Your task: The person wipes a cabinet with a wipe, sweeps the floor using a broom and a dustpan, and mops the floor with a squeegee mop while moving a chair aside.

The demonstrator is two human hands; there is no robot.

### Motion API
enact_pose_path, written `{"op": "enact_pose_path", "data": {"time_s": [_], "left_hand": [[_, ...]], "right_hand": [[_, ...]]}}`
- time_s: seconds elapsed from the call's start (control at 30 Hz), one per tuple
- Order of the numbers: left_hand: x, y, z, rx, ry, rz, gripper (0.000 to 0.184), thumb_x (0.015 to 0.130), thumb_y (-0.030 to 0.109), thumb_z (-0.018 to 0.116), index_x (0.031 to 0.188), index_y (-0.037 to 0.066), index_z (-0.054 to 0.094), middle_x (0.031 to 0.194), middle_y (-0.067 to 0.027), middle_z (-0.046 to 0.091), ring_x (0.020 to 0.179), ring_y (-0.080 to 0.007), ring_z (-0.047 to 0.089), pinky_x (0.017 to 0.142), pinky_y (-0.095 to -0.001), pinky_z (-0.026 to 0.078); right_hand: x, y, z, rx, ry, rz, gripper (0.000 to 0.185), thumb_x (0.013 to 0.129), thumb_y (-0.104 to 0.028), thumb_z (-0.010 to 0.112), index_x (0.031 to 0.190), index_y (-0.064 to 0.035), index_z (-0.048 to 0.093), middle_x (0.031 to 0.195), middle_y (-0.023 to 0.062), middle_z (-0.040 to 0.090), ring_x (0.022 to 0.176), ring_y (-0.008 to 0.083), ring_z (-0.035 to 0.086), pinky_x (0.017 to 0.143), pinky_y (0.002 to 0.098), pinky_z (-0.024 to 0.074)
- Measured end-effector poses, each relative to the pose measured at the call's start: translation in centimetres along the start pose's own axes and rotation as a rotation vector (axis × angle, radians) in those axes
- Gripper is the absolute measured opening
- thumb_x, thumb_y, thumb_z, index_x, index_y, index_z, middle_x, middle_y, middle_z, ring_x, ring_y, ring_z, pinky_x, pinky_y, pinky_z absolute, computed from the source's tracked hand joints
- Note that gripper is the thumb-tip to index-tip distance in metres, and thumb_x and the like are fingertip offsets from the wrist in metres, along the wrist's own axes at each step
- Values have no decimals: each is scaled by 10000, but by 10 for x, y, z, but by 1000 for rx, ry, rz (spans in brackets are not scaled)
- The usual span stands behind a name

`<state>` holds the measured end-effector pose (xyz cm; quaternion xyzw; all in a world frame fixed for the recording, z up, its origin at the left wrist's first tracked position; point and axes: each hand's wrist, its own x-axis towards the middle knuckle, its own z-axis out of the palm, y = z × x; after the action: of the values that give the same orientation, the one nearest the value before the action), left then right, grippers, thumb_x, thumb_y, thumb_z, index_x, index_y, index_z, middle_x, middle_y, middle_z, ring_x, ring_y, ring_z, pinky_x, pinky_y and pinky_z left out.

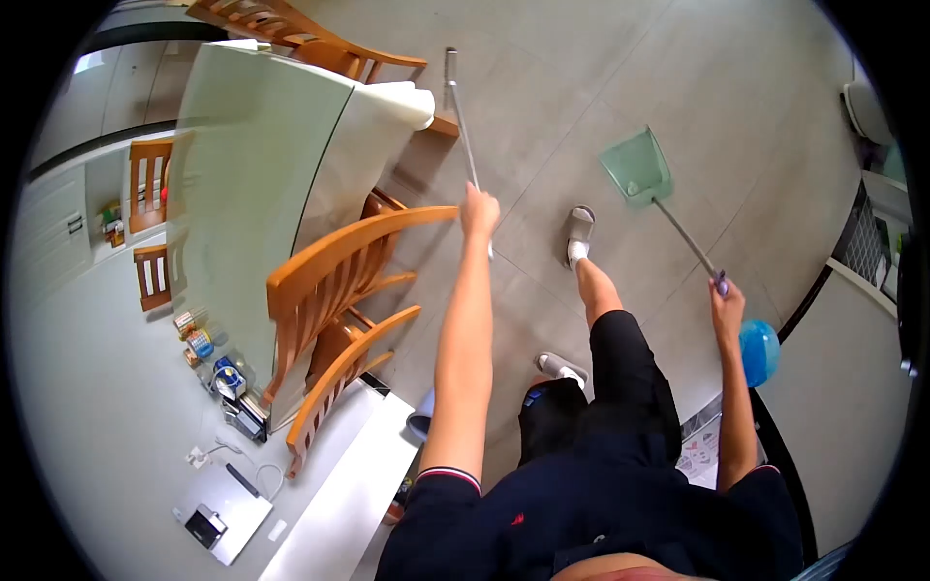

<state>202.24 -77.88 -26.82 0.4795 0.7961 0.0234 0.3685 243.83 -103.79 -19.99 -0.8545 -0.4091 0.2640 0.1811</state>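
Observation:
My left hand [480,211] is closed around the pale pole of a broom [464,131], stretched out beside the table and chairs. The broom's narrow head is at the far end, near the chair legs, and its bristles cannot be made out. On the other side, my right hand [727,302] grips the upper end of a long-handled dustpan [636,169]. Its pan is translucent green, with a grey handle and a purple end near my fingers. The pan is over the tiled floor ahead of my feet; something small and pale shows inside it.
Wooden chairs [354,254] stand at the left against a glass-topped table [262,194]. A white roll [412,104] sits at the table's end. Near my right arm is a round blue object [759,353]. A white cabinet [823,387] borders the grey tiled floor [542,126] at right.

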Motion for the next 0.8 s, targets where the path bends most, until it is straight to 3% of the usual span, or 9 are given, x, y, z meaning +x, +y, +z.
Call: {"op": "enact_pose_path", "data": {"time_s": [0.03,0.07,0.13,0.17,0.2,0.3,0.37,0.6,0.8], "left_hand": [[40,7,-2,-8,-45,-78,386,807,99,476,1174,-18,458,1059,-277,588,996,-416,570,846,-474,448],[75,10,-3,-14,-85,-156,388,791,86,476,1166,-17,466,1068,-281,584,996,-408,577,843,-468,454],[97,41,-25,-33,-178,-239,409,790,88,480,1181,-29,462,1072,-277,584,993,-399,582,841,-456,464],[107,56,-31,-68,-262,-296,429,789,91,484,1197,-41,458,1076,-274,585,990,-391,588,839,-445,474],[123,57,-25,-70,-263,-306,429,789,91,484,1197,-41,458,1076,-274,585,990,-391,588,839,-445,474],[143,51,0,304,-297,-237,490,805,84,469,1260,-81,395,1072,-260,595,981,-375,600,833,-421,493],[118,60,12,386,-128,-26,522,834,77,438,1308,-106,318,1093,-235,596,989,-370,599,844,-411,498],[2,83,23,413,-381,-35,571,824,61,451,1336,-109,263,1041,-290,591,984,-375,599,854,-441,488],[-70,110,25,491,-642,103,601,806,67,473,1343,-102,262,1032,-311,585,1000,-410,577,860,-456,473]], "right_hand": [[27,-23,-5,-41,-54,9,316,848,-268,612,809,42,569,565,161,492,490,230,440,503,365,377],[54,-41,-2,-38,-63,14,316,848,-268,612,809,42,569,565,161,492,490,230,440,503,365,377],[92,-73,-3,-157,-121,-66,306,846,-281,608,853,25,610,638,195,566,584,350,557,557,401,430],[108,-89,-2,-254,-163,-42,285,838,-296,610,884,-15,633,721,203,604,714,396,579,609,431,457],[122,-99,2,-258,-172,-44,285,838,-296,610,884,-15,633,721,203,604,714,396,579,609,431,457],[156,-112,10,-365,-259,-71,282,831,-316,609,852,-35,625,727,189,611,723,390,584,629,448,462],[175,-117,19,-414,-233,-92,291,824,-328,609,808,-38,607,729,189,614,726,396,584,637,459,467],[195,-139,38,-505,-213,-120,326,822,-367,595,808,-42,599,751,191,622,738,384,608,637,460,489],[200,-130,37,-574,-259,-109,324,830,-377,583,828,-55,613,765,192,631,734,377,621,642,454,503]]}}
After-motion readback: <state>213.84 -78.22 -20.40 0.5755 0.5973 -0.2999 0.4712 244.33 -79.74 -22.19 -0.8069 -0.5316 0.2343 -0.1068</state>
